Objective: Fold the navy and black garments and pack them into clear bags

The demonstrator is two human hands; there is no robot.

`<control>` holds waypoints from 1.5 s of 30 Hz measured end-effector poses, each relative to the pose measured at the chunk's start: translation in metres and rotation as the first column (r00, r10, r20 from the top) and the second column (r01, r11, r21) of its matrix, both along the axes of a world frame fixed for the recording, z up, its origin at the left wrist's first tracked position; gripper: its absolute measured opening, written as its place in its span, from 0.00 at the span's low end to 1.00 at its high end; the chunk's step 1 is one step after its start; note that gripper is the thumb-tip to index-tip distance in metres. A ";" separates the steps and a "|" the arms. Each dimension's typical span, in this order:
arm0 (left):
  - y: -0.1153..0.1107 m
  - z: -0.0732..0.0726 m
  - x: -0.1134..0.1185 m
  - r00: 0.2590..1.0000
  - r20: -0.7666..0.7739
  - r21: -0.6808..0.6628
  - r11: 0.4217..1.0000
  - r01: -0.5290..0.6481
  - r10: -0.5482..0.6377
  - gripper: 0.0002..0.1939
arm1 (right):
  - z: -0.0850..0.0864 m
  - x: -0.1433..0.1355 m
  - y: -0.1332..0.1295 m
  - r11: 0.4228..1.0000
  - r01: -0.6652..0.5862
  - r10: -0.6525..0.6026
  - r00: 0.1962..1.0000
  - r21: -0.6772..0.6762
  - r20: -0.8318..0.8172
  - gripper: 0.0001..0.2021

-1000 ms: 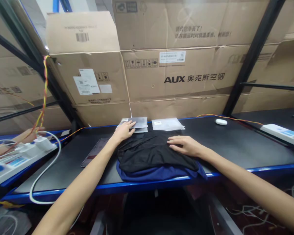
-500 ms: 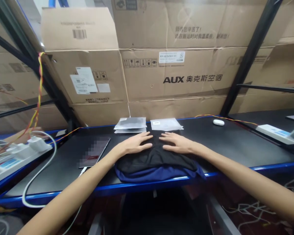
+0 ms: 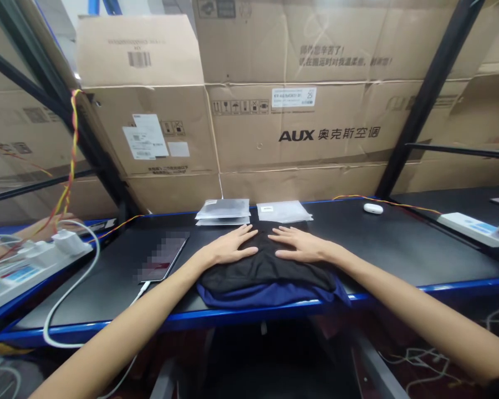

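A black cloth (image 3: 270,271) lies in a low heap at the table's front edge, with a blue cloth (image 3: 261,295) showing beneath its near side. My left hand (image 3: 235,245) rests flat on the left part of the black cloth, fingers spread. On the right part lies my right hand (image 3: 297,244), also palm down with its fingers apart. Just beyond the hands are a stack of clear plastic packets (image 3: 223,209) on the left and another flat packet (image 3: 284,211) with a small white label on the right.
A phone (image 3: 165,259) on a white cable lies left on the black table (image 3: 403,244). A white earbud case (image 3: 373,208) sits at back right. Power strips (image 3: 37,271) flank both sides. Cardboard (image 3: 295,149) stands behind. Another person's arm (image 3: 37,231) shows at far left.
The whole view has shifted slightly. Both hands remain spread on the black cloth, with hardly any movement of their own.
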State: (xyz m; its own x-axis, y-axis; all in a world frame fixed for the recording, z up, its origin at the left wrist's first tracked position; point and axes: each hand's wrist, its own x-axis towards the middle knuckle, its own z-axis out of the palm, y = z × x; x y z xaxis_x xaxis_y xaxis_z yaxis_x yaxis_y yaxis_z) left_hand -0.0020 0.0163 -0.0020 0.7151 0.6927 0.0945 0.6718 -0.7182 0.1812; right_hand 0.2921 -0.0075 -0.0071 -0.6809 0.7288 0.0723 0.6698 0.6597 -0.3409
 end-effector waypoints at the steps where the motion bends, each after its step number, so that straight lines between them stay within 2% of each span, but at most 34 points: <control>1: 0.000 0.000 0.000 1.000 -0.003 -0.008 1.000 -0.003 0.003 0.35 | 0.001 0.000 0.000 1.000 0.005 -0.005 1.000 -0.003 0.001 0.34; 6: 0.004 0.000 0.000 1.000 0.011 -0.009 1.000 -0.002 0.003 0.37 | 0.006 -0.002 -0.004 1.000 0.028 -0.028 0.999 -0.009 -0.024 0.34; 9: 0.013 -0.001 0.005 0.998 0.058 0.056 0.998 -0.006 0.003 0.31 | 0.008 -0.003 -0.002 0.999 0.037 -0.037 0.999 0.019 -0.028 0.33; 12: 0.027 -0.003 0.012 0.992 0.127 0.144 0.989 -0.027 0.008 0.23 | 0.006 -0.001 0.008 0.994 0.025 -0.015 0.995 0.103 -0.099 0.25; 15: 0.039 -0.006 0.017 0.988 0.155 0.169 0.985 -0.043 0.017 0.20 | 0.001 0.006 0.023 0.972 0.060 -0.017 0.982 0.226 -0.186 0.18; 19: 0.043 -0.007 0.016 0.984 0.180 0.144 0.989 -0.028 0.002 0.19 | -0.008 0.019 0.040 0.884 0.262 -0.209 0.962 0.387 -0.174 0.14; 22: 0.041 -0.007 0.015 0.973 0.229 0.102 0.995 -0.005 -0.019 0.21 | -0.012 0.024 0.045 0.841 0.338 -0.306 0.941 0.423 -0.144 0.12; 25: 0.039 -0.007 0.015 0.948 0.318 0.061 0.998 0.002 -0.021 0.21 | -0.011 0.024 0.044 0.849 0.330 -0.301 0.944 0.413 -0.136 0.08; 31: 0.038 -0.005 0.017 0.903 0.423 -0.034 0.997 -0.064 0.073 0.24 | -0.008 0.023 0.041 0.843 0.369 -0.318 0.928 0.390 -0.193 0.07; 36: 0.039 -0.005 0.017 0.889 0.453 0.050 0.994 -0.093 0.061 0.16 | -0.006 0.023 0.038 0.823 0.408 -0.318 0.908 0.395 -0.274 0.07; 41: 0.039 -0.005 0.017 0.897 0.434 0.105 0.985 -0.139 0.080 0.14 | -0.004 0.022 0.033 0.837 0.328 -0.155 0.910 0.438 -0.385 0.08; 45: 0.037 -0.004 0.017 0.886 0.461 0.161 0.976 -0.144 0.055 0.08 | -0.003 0.023 0.031 0.842 0.296 -0.101 0.907 0.450 -0.408 0.08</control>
